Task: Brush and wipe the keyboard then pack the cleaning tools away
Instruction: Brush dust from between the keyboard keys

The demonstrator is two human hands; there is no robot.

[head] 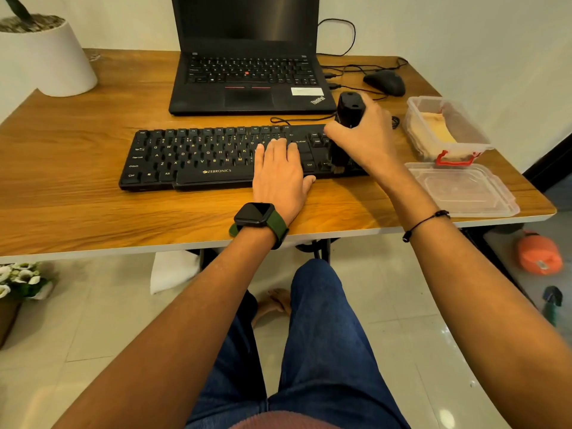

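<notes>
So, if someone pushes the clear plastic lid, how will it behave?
The clear plastic lid looks thin, so probably light and slightly bendy. Lying flat on the smooth wooden table, it should slide, not tip.

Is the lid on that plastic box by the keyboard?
No. The lid lies flat on the desk in front of the open plastic box, which holds a yellowish cloth.

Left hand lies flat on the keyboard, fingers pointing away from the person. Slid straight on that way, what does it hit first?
Likely the keyboard cable just past the keyboard, then the laptop front edge. The left hand points slightly right of centre; depth is hard to judge in the wide-angle view.
</notes>
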